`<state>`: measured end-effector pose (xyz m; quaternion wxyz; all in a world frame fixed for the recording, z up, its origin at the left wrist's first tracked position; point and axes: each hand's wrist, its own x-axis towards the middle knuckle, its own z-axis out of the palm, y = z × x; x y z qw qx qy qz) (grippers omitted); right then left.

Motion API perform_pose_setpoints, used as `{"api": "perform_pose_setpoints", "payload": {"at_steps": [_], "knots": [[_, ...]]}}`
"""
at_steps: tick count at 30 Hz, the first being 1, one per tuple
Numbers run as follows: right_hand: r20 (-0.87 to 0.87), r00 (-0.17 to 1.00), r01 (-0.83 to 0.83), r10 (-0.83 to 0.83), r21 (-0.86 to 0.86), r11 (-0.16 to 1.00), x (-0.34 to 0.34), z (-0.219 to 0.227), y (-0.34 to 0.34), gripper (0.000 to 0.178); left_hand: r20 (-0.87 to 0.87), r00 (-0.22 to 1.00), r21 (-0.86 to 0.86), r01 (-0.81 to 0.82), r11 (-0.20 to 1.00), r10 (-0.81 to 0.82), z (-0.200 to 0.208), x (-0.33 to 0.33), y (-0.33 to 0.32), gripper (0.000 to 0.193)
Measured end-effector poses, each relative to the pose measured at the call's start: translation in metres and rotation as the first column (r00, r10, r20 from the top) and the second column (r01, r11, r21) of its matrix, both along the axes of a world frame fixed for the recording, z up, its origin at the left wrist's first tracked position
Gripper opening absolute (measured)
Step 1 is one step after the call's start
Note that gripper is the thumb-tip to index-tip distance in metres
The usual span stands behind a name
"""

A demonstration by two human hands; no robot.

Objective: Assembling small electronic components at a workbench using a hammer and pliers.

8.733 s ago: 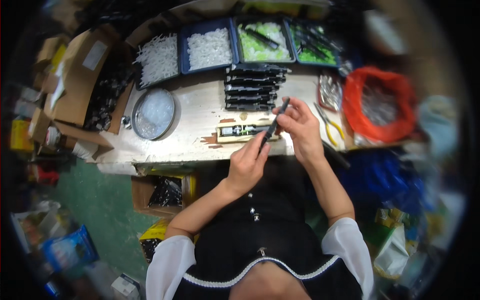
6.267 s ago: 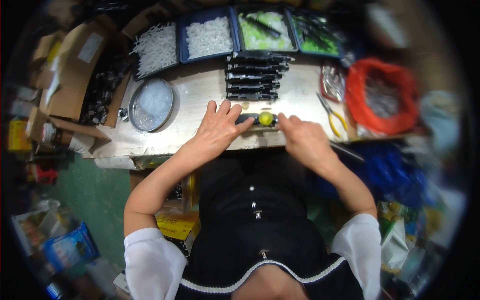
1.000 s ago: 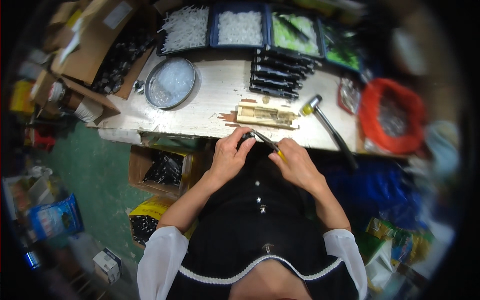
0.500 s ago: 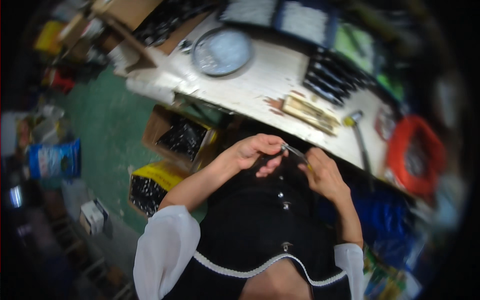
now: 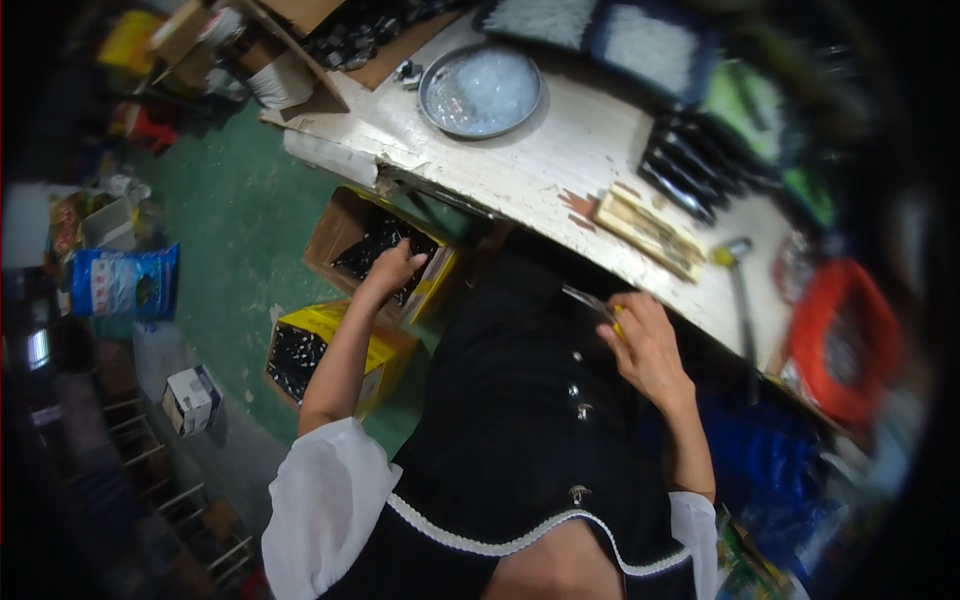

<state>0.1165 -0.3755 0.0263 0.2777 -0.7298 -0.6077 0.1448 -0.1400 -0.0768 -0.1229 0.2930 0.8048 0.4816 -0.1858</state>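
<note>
Two cardboard cartons stand on the green floor at the left, below the level of the white workbench. The yellow-sided carton nearer the wearer contains small black parts with pale specks; the brown-flapped carton, just beyond it, contains loose black plastic parts. Over the latter's mouth lies the left hand, thumb extended to the right, the other fingers largely hidden; whether it has hold of a part cannot be told. The step in hand is judged to be a reach at this carton, either picking out or letting go of a part; a move from here would call for lifting the hand clear of the carton walls. Farther right, on the bench, sits a round metal pan of clear small pieces. The pliers, with yellow handles, are held before the black apron in the right hand, its fingers wrapped around the grips, the nose directed toward the left; the gap between the jaws is too small to read. Beyond, on the bench, are a slotted wooden fixture, a row of black assemblies, a hammer with a dark handle, and a red bag.
</note>
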Motion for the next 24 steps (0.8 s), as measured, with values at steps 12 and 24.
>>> {"api": "perform_pose_setpoints", "payload": {"at_steps": [12, 24], "knots": [[-0.094, 0.991, 0.098, -0.092, 0.060, 0.993, 0.000, 0.003, -0.019, 0.018, 0.840, 0.175, 0.430, 0.364, 0.826, -0.514, 0.185, 0.252, -0.054, 0.022], [-0.076, 0.978, 0.202, -0.196, 0.076, 0.976, 0.005, 0.003, -0.030, 0.018, 0.616, 0.164, 0.578, 0.570, 0.583, -0.771, 0.191, 0.384, -0.098, 0.029]]}}
